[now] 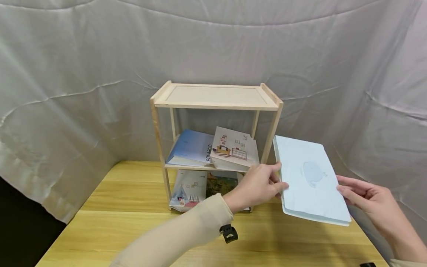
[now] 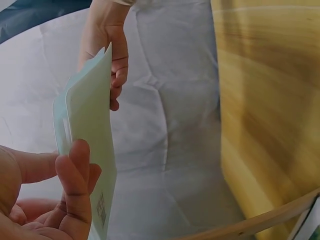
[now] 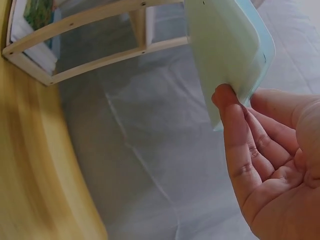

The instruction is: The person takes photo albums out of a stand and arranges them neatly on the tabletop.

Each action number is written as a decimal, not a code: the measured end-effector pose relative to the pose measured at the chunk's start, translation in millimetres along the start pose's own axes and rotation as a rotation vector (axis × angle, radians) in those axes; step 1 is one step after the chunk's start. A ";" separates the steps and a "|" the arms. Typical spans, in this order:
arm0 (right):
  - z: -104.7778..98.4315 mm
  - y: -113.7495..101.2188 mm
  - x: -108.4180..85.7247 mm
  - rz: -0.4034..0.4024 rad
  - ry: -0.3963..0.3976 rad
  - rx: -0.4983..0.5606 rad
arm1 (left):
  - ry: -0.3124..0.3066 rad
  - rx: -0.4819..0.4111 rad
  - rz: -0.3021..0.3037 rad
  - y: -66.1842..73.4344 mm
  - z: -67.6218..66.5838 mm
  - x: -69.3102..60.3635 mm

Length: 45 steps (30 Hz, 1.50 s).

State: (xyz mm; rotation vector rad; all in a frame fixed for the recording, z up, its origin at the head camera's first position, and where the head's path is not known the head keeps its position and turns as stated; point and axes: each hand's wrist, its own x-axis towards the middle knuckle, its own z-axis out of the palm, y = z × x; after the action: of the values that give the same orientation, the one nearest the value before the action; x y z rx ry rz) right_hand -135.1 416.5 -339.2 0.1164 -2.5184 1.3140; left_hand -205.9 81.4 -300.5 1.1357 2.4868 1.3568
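Two hands hold a pale blue book [image 1: 308,181] in the air, just right of a small wooden shelf unit [image 1: 217,95].
The left hand [image 1: 257,185] pinches the book's left edge between thumb and fingers; the right hand's [image 1: 370,202] thumb and fingers are clamped on the right edge. The cover, with a small blue drawing, tilts above a wood-grain surface [image 1: 133,189]. Inside the unit, a blue POLAROID book [image 1: 191,146] leans beside a white illustrated book [image 1: 237,148].

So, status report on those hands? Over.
Left hand, right hand: pinching opposite edges of pale blue book. Book aloft, beside wooden shelf. Nothing visibly blocking it.
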 end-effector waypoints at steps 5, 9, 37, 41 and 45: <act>8.3 12.7 0.4 0.028 -0.058 -0.013 | 0.009 -0.057 -0.054 -14.3 11.3 -4.3; 12.5 21.9 0.2 0.079 -0.098 -0.032 | 0.018 -0.061 -0.084 -23.5 21.3 -5.6; 35.4 68.4 -6.8 0.198 -0.258 0.021 | 0.040 -0.096 -0.244 -67.3 78.1 -12.4; 34.7 79.5 -8.2 0.245 -0.260 0.019 | 0.035 -0.108 -0.262 -69.4 88.1 -9.3; 35.3 89.1 -9.3 0.269 -0.263 -0.001 | 0.019 -0.102 -0.297 -71.8 98.4 -5.7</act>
State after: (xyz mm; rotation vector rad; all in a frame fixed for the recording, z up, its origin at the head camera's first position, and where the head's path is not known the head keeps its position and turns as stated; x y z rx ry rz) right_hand -152.6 438.8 -431.3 -0.0567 -2.8356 1.4827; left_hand -202.7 121.9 -415.5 0.7021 2.4440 1.3921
